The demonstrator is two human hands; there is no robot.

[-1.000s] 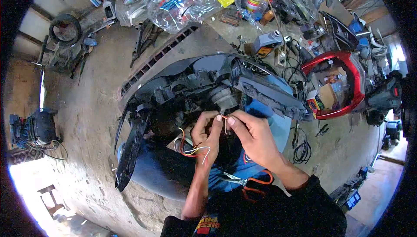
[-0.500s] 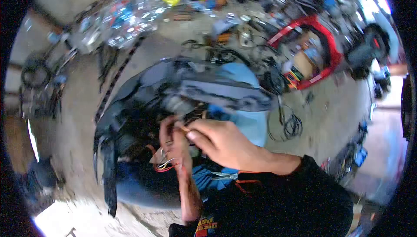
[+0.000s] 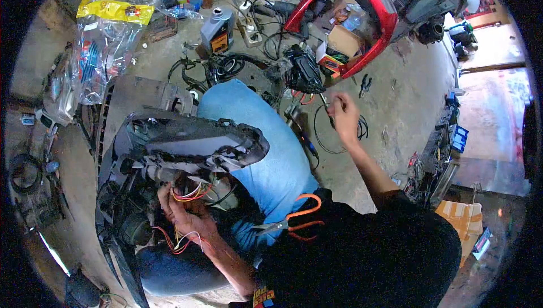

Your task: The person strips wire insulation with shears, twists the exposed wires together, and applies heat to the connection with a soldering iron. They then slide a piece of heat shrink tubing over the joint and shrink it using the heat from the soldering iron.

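My left hand (image 3: 189,220) is closed on thin red, white and yellow wires (image 3: 192,194), close to the underside of a dark plastic vehicle housing (image 3: 198,147). More of these wires loop below the wrist. My right hand (image 3: 344,117) is out over the floor at the right with its fingers curled. Whatever is inside its fingers, if anything, is too small to make out. A black cable (image 3: 322,141) lies coiled beside and below it. Scissors with orange handles (image 3: 305,209) rest on my lap, blades pointing left.
Past the housing lie a grey oil bottle (image 3: 218,32), a white power strip (image 3: 249,30) and a red curved body panel (image 3: 387,11). Pliers (image 3: 366,85) are on the floor at right. A plastic bag (image 3: 99,53) lies at upper left, a cardboard box (image 3: 461,223) at lower right.
My right hand has left my left hand and moved right, out over the floor. My left hand stays at the wires. The view has shifted and is sharper.
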